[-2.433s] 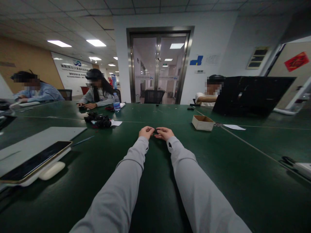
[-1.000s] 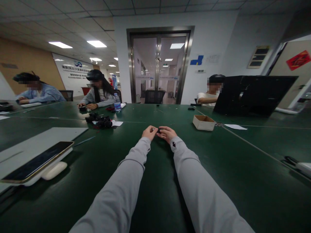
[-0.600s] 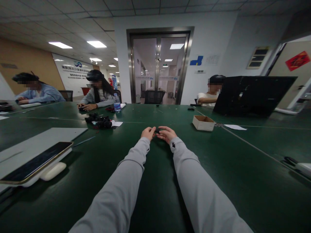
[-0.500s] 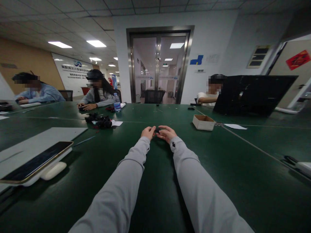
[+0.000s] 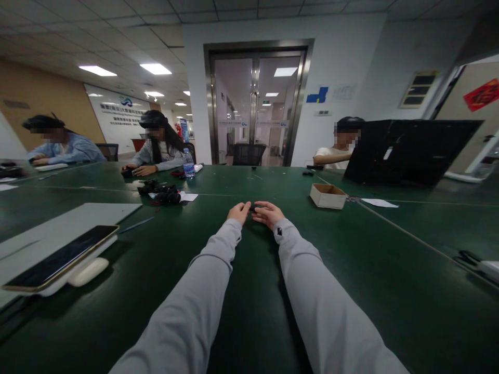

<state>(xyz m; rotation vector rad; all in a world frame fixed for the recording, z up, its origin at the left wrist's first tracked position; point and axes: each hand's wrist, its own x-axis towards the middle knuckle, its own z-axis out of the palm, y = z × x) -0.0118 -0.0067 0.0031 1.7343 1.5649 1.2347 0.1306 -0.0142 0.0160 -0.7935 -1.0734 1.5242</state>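
Over the green table (image 5: 249,291), a small black object (image 5: 252,208) is held between my two hands at the centre of the head view. My left hand (image 5: 239,212) pinches its left side with thumb and fingers. From the right, my right hand (image 5: 268,214) closes its thumb and fingers on the same object, with the fingers curved over it. The object is too small to make out further, and the fingers partly cover it.
An open box (image 5: 328,197) stands right of my hands. Black devices (image 5: 166,195) and a bottle (image 5: 188,163) are at left. Nearer left lie a phone (image 5: 62,258), a white case (image 5: 89,272) and a grey board (image 5: 78,218). A large black panel (image 5: 409,150) stands at right. Three people sit across.
The view has shifted very slightly. My hands keep nearly the same pose around the small black object. The person at the right has moved an arm a little.
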